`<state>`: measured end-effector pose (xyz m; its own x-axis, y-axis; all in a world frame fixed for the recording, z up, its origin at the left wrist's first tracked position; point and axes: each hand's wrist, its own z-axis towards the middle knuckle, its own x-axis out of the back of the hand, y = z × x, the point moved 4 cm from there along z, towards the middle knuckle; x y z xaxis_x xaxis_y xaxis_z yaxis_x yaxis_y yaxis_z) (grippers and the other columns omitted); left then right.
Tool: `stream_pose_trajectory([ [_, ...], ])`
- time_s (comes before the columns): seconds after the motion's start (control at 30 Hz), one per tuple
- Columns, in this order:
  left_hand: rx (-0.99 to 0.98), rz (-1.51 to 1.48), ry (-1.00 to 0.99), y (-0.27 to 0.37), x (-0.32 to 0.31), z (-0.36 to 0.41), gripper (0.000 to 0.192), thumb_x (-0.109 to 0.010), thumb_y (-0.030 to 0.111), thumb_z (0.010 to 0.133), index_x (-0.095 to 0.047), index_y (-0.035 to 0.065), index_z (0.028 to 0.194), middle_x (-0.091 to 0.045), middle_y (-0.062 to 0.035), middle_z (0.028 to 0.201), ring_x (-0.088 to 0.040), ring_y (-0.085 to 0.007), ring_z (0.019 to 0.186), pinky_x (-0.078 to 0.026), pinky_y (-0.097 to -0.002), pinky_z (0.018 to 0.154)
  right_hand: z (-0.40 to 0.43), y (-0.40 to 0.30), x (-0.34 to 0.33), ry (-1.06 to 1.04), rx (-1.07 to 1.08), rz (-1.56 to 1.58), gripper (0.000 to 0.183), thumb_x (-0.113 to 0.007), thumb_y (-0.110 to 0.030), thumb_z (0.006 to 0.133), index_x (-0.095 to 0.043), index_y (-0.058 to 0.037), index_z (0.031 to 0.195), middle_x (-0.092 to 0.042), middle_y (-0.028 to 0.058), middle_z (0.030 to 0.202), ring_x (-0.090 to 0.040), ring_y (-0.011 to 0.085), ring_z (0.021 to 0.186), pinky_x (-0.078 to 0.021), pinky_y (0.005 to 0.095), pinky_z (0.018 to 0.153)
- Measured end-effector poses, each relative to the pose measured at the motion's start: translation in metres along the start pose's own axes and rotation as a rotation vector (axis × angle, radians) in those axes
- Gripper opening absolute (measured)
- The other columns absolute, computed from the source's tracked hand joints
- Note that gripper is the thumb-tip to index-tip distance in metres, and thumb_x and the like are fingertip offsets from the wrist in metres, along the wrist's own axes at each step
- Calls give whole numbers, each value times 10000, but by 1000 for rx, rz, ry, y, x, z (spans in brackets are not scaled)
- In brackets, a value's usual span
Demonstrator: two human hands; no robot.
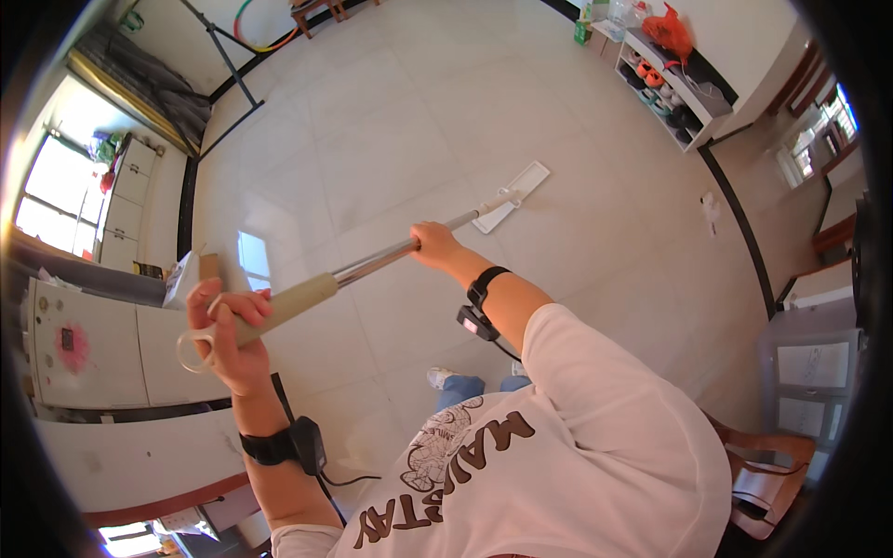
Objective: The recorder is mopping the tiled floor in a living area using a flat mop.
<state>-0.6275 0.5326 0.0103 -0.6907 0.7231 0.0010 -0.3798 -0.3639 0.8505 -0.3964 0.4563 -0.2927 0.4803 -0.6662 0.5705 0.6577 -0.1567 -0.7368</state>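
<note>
A flat mop with a metal pole (377,259) slants across the view from lower left to upper right. My left hand (234,328) is wrapped around the beige handle grip (296,300) near its end, where a pale hanging loop (194,351) sticks out. Farther down, my right hand (434,244) grips the metal pole. Past that hand, a white joint links the pole to the flat rectangular mop head (513,197), which lies on the tiled floor (411,139). The underside of the mop head is hidden.
A shoe rack (670,91) with a red plastic bag (668,33) stands at the upper right. A small whitish item (710,213) lies on the floor at right. White cabinets (91,349) line the left, a wooden chair (767,481) is at lower right, and a metal stand (234,70) is at upper left.
</note>
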Motion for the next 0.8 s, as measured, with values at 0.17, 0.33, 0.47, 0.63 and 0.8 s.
stream_pose_trajectory([
  [0.17,11,-13,-59,23,-35,1,327,-437,199,851,-430,13,1120,-439,-43,596,-482,-171,621,-456,-384,748,-41,-8,52,-164,-204,11,149,-638,-196,754,-532,-91,761,-585,69,824,-542,265,892,-378,414,842],
  [0.33,114,-145,-148,14,-71,-8,316,-430,211,847,-442,18,1096,-432,-51,615,-468,-177,643,-447,-386,751,-104,5,108,-71,-336,-157,113,-602,-185,751,-537,-93,739,-578,71,796,-541,268,843,-384,412,812],
  [0.47,196,-191,-194,4,-118,-45,203,-439,179,838,-459,31,975,-443,-50,616,-489,-186,639,-447,-401,759,-170,42,144,12,-373,-281,146,-588,-205,747,-517,-91,688,-568,77,745,-544,281,798,-389,427,764],
  [0.63,315,-223,-292,-4,-139,-129,119,-462,135,837,-441,41,908,-502,-77,658,-532,-220,688,-434,-452,841,-247,60,172,149,-385,-342,269,-635,-238,748,-457,-79,625,-524,92,664,-515,317,705,-390,430,667],
  [0.8,319,-235,-299,34,-106,-192,137,-508,120,828,-427,46,910,-519,-88,684,-545,-245,729,-411,-472,881,-277,28,144,322,-217,-310,272,-668,-170,713,-438,-75,603,-486,99,592,-488,323,610,-376,424,575],
])
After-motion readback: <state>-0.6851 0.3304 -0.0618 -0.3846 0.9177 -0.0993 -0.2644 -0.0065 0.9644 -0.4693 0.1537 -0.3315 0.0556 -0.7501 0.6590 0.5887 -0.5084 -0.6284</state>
